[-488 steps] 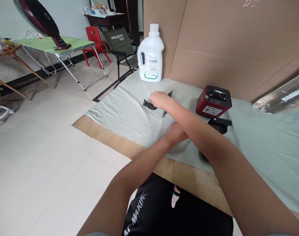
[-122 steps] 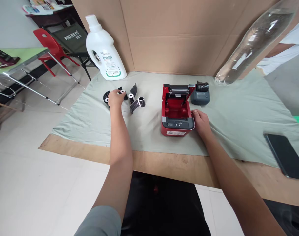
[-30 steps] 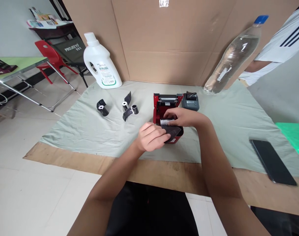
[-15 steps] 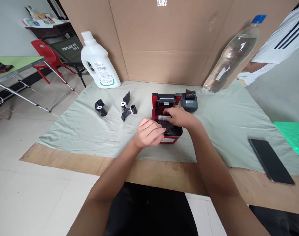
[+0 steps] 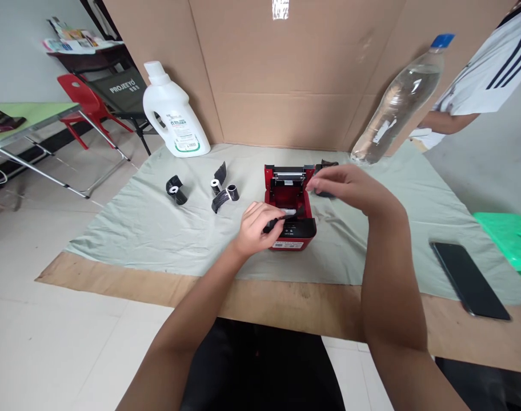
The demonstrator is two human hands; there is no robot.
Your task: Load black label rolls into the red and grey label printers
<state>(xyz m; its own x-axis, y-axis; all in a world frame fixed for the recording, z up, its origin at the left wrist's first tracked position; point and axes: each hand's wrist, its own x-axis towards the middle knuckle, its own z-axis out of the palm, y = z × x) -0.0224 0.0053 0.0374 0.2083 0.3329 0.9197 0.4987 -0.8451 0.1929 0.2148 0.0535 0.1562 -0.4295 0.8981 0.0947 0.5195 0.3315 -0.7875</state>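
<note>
Left hand (image 5: pixel 256 225) pinches a black strip (image 5: pixel 286 217) over the open red printer's (image 5: pixel 291 244) near edge; right hand (image 5: pixel 346 182) hovers just beyond, fingertips drawn together, grip unclear.

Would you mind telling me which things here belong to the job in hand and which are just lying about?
In use: red thermal printer, lid open; black paper strip pinched by left hand; right hand above it; black rolls beside.
Lying about: detergent jug, water bottle, phone.
</note>
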